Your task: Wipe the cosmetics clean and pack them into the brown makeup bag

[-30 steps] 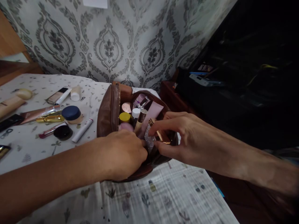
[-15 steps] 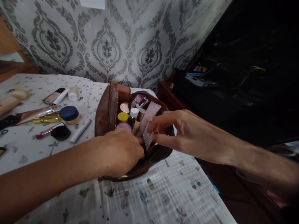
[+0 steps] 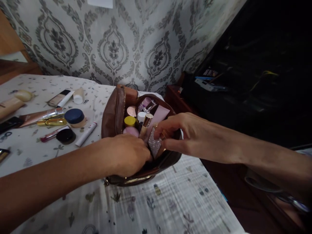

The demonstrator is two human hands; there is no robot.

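A brown cosmetics bag (image 3: 110,113) stands unzipped on the cloth, filled with makeup. My left hand (image 3: 125,154) reaches over its near side, fingers curled down inside; whatever they grip is hidden. From the right, my right hand (image 3: 179,133) dips into the bag, thumb and fingers pinching a shiny gold case (image 3: 165,134) that is mostly covered. Beside those fingers sits a glittery silver item (image 3: 154,144). A pink tube (image 3: 159,115), a gold-capped bottle (image 3: 146,125), a yellow-lidded container (image 3: 130,121) and a white cap (image 3: 141,116) stick up between my hands.
On the patterned cloth (image 3: 146,208) to the left lie a blue-lidded jar (image 3: 74,117), a black round pot (image 3: 65,136), a white pen-like tube (image 3: 86,134), a gold tube (image 3: 51,122) and several other cosmetics. The table edge drops off at right, near a large black panel (image 3: 255,97).
My right hand has lowered the gold case deeper into the bag, so less of it shows. The left hand has stayed at the bag's near side. The bag's front zipper now shows more.
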